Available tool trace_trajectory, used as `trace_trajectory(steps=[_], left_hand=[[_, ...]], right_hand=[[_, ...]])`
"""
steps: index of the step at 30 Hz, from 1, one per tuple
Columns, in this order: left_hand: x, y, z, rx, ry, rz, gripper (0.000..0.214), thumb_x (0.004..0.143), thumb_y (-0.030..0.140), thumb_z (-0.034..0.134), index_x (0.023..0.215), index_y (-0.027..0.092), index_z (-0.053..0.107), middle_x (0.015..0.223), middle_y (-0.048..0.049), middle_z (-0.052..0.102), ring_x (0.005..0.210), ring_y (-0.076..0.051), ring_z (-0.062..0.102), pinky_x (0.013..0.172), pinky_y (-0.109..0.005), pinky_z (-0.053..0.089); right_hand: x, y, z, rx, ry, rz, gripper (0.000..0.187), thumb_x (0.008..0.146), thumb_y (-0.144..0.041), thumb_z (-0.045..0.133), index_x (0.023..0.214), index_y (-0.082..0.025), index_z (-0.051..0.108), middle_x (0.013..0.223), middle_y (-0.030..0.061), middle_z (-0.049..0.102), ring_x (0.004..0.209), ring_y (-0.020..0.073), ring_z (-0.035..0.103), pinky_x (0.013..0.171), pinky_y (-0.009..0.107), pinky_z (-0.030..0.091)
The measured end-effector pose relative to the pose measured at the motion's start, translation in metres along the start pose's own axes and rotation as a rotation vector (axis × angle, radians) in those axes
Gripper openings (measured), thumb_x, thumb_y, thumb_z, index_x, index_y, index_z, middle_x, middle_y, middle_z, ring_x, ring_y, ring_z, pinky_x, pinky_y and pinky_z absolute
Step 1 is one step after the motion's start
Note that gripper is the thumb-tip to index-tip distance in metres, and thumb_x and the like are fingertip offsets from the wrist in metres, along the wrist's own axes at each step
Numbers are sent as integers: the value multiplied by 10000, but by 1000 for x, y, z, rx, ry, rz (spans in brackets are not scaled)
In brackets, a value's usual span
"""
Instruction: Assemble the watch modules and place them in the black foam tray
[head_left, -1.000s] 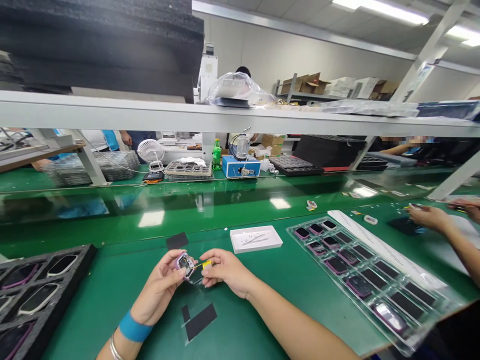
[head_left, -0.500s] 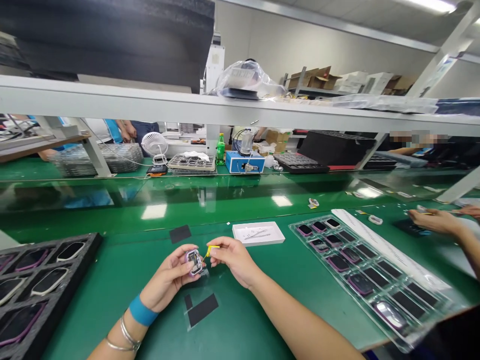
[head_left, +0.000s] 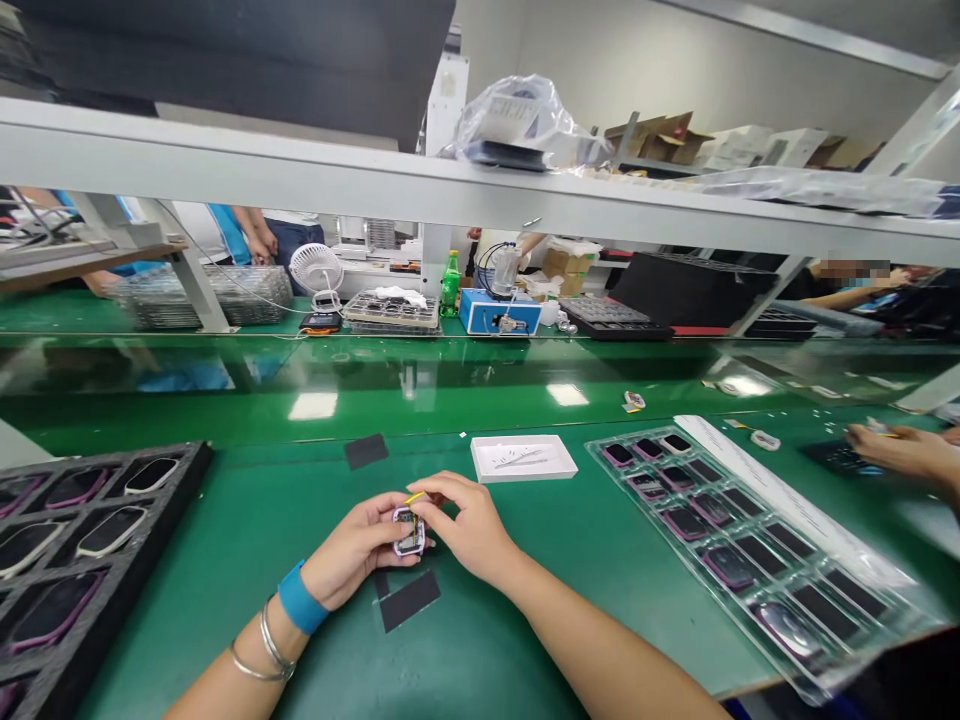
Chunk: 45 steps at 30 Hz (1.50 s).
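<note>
My left hand (head_left: 356, 548) grips a small purple-rimmed watch case (head_left: 409, 530) just above the green bench, its open back facing up. My right hand (head_left: 459, 522) pinches a thin yellow strip (head_left: 414, 496) at the top edge of that case, fingers pressed together. Under my hands lies a black rectangular pad on clear film (head_left: 405, 600). A second black pad (head_left: 366, 450) lies farther back on the bench.
A black foam tray (head_left: 112, 560) with watch cases sits at the left. A clear plastic tray (head_left: 750, 560) of more cases lies at the right, a small white tray (head_left: 523, 457) ahead. Another person's hand (head_left: 896, 450) works at the far right. A shelf (head_left: 375, 190) spans overhead.
My right hand moved in from beside the case until its fingertips and the yellow strip rest at the case. Both hands dropped a little toward me, and the view tilted down.
</note>
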<state>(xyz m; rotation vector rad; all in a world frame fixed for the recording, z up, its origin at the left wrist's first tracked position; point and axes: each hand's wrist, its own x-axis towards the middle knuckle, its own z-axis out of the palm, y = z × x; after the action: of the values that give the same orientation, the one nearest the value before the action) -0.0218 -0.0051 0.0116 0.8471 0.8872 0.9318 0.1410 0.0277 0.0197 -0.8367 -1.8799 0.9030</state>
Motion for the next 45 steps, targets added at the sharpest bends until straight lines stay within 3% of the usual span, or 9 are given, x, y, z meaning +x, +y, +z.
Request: trace_trajectory(steps=[15, 18, 20, 22, 24, 27, 31, 45], left_hand=[[4, -5, 4, 14, 101, -11, 235, 680, 231, 699, 873, 131, 610, 767, -76, 677, 733, -201, 667, 575, -244, 537], [5, 1, 0, -27, 148, -39, 205, 685, 196, 688, 862, 120, 619, 780, -94, 685, 719, -205, 673, 547, -229, 535], [4, 8, -9, -62, 214, -49, 189, 691, 149, 672, 869, 116, 618, 835, -109, 695, 722, -207, 677, 575, -251, 549], [4, 15, -20, -104, 290, -39, 181, 699, 104, 652, 876, 112, 613, 880, -124, 700, 730, -210, 680, 641, -297, 563], [3, 19, -31, -151, 350, -13, 169, 713, 77, 629, 878, 108, 608, 892, -137, 702, 753, -217, 681, 705, -339, 560], [5, 19, -40, -191, 387, 5, 153, 724, 52, 602, 867, 104, 606, 902, -145, 702, 796, -227, 678, 733, -358, 553], [8, 13, -39, -164, 409, -10, 146, 727, 48, 598, 861, 103, 609, 904, -146, 704, 807, -217, 677, 714, -324, 553], [13, 10, -37, -119, 409, 21, 130, 700, 71, 642, 825, 110, 634, 839, -128, 715, 752, -186, 672, 698, -278, 540]], right_hand=[[1, 9, 11, 22, -17, 102, 209, 782, -223, 584, 975, -236, 662, 837, 17, 632, 715, 129, 569, 698, 273, 472], [3, 12, 11, 76, 55, 157, 323, 789, -251, 574, 1111, -232, 582, 957, 40, 629, 746, 130, 568, 694, 273, 477], [2, 12, 12, 62, 98, 188, 278, 793, -248, 560, 1068, -210, 580, 965, 46, 622, 757, 129, 567, 674, 259, 469], [0, 10, 15, -12, 8, 189, 126, 790, -216, 558, 894, -196, 625, 856, 28, 624, 734, 126, 563, 655, 245, 453], [-4, 6, 20, -118, -187, 136, 72, 778, -174, 576, 752, -193, 641, 789, 11, 619, 745, 127, 560, 692, 249, 444], [-12, 2, 31, -305, -374, 32, 54, 750, -151, 634, 760, -191, 669, 875, 19, 627, 871, 149, 543, 828, 281, 417], [-16, 3, 40, -448, -402, 12, 39, 752, -165, 653, 773, -181, 681, 918, 31, 606, 921, 153, 517, 867, 274, 400], [-18, 7, 48, -414, -333, 59, 55, 741, -174, 673, 688, -185, 661, 873, 1, 583, 872, 137, 526, 845, 266, 399]])
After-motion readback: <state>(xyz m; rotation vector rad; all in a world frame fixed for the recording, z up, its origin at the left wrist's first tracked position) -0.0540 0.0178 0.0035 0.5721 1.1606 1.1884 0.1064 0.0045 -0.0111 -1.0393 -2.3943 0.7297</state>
